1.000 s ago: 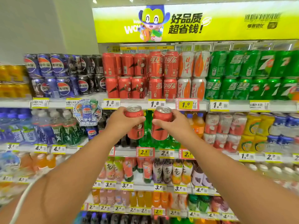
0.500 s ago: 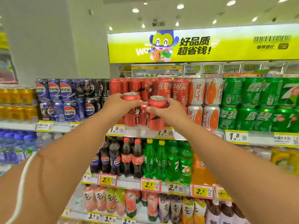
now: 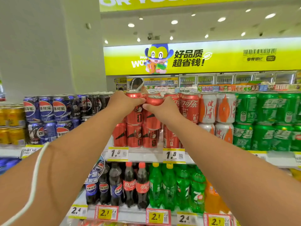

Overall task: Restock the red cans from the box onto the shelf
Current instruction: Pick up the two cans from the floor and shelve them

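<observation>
My left hand [image 3: 123, 101] grips a red can [image 3: 134, 110] by its upper part. My right hand [image 3: 164, 107] grips a second red can [image 3: 154, 111] just to the right, and the two cans touch. Both are held at the height of the upper layer of stacked red cans [image 3: 135, 136] on the top shelf [image 3: 145, 156]. Whether they rest on the lower cans I cannot tell. The box is out of view.
Blue cola cans [image 3: 47, 110] stand left of the red stack, more red cola cans [image 3: 189, 106], white-orange cans [image 3: 208, 110] and green cans [image 3: 267, 121] to the right. Bottles [image 3: 143, 186] fill the shelf below. A person's head [image 3: 136, 84] shows behind the shelf.
Both hands have lifted the two red cans from below the top shelf's edge up to the upper can layer. The view has tilted upward.
</observation>
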{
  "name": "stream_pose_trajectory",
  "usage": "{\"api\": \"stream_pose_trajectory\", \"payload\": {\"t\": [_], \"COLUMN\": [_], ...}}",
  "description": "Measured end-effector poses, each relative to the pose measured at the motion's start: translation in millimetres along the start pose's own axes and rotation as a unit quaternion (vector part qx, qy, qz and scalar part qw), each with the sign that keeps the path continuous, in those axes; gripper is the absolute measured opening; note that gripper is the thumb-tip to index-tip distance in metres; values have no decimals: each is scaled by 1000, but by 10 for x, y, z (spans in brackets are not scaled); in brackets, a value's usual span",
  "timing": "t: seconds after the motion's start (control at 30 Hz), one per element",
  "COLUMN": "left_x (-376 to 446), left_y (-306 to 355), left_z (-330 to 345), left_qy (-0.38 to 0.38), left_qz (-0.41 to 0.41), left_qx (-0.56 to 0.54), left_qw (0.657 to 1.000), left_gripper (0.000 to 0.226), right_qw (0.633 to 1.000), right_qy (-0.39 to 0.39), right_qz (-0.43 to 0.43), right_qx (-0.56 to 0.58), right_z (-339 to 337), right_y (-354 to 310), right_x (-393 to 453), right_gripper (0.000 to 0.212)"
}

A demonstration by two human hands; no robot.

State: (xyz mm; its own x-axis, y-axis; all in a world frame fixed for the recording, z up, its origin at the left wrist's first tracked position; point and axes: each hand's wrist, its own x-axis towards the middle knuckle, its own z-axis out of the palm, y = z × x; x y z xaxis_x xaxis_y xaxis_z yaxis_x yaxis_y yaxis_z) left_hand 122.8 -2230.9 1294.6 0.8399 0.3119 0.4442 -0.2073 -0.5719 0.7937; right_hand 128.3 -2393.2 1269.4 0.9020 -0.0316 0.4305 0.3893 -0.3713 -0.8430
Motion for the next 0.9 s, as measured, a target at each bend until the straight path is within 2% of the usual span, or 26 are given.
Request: {"api": "stream_pose_trajectory", "payload": {"t": [0.07,0.13,0.3,0.47,0.6,0.7,0.83,0.9], "left_x": [101,169,323,368,417,440,447,456], "left_y": [19,18,-91,-177,-238,-259,-281,-290], "left_z": [-6,-5,64,169,262,311,367,400], "left_qy": [4,13,13,37,57,57,55,50], "left_qz": [20,38,66,75,71,74,58,53], "left_qx": [6,18,29,-3,-13,-13,-16,-17], "left_qw": [1000,999,997,997,996,996,997,997], "left_gripper": [44,40,61,75,80,83,81,79], "right_qw": [1000,999,998,995,994,993,991,993], "right_qy": [18,35,64,87,108,107,133,100], "right_qz": [0,4,12,10,0,-10,-31,-15], "right_qx": [1,-4,-9,-48,-31,-38,-3,-55], "right_z": [78,175,345,444,567,622,642,658], "right_y": [-38,-57,-63,-78,-63,-43,12,-6], "right_x": [74,145,260,366,432,454,499,535], "right_gripper": [82,91,100,95,103,93,64,63]}}
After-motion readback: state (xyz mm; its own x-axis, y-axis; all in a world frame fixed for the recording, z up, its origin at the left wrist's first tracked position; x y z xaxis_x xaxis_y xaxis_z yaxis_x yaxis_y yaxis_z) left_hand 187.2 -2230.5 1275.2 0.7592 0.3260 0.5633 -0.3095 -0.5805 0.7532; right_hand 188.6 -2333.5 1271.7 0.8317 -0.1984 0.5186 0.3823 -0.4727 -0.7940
